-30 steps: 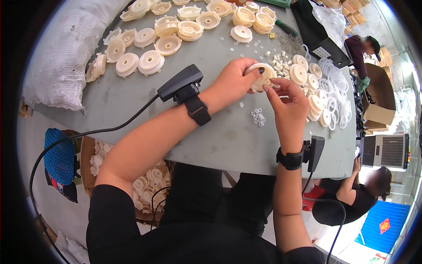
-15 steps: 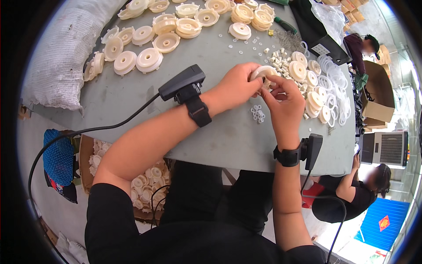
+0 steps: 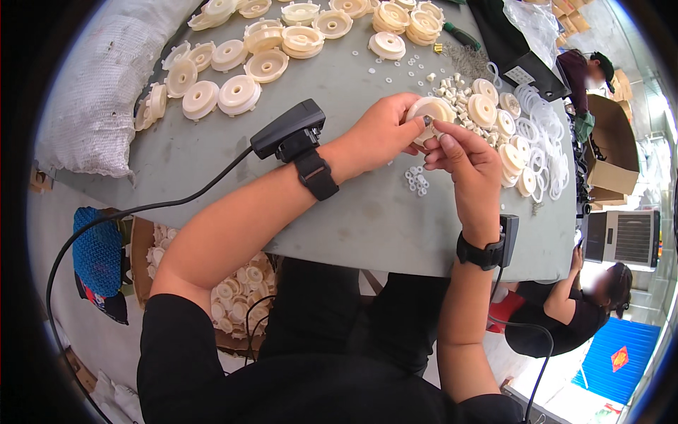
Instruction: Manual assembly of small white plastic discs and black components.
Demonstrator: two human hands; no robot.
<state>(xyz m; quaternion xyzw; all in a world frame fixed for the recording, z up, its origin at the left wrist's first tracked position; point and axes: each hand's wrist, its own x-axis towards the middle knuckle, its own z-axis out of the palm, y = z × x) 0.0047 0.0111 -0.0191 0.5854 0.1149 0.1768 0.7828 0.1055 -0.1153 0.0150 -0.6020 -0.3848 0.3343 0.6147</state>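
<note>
Head view: left hand [image 3: 385, 133] grasping cream disc [image 3: 439, 108], beyond small white ring cluster [image 3: 417, 181]. Right hand [image 3: 467, 161] right of cluster, fingers curled; grip on small part cannot be told. Change: right fingers drawn back, disc face more exposed for access.

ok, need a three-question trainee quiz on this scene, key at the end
1. Which hand grips the left side of the cream disc?
2. True or false: a cluster of small white rings lies on the table.
3. The green-handled tool lies nearest: (a) white sack, (b) black box, (c) blue knitted item.

Key: 1. The left hand; 2. True; 3. b.
</note>
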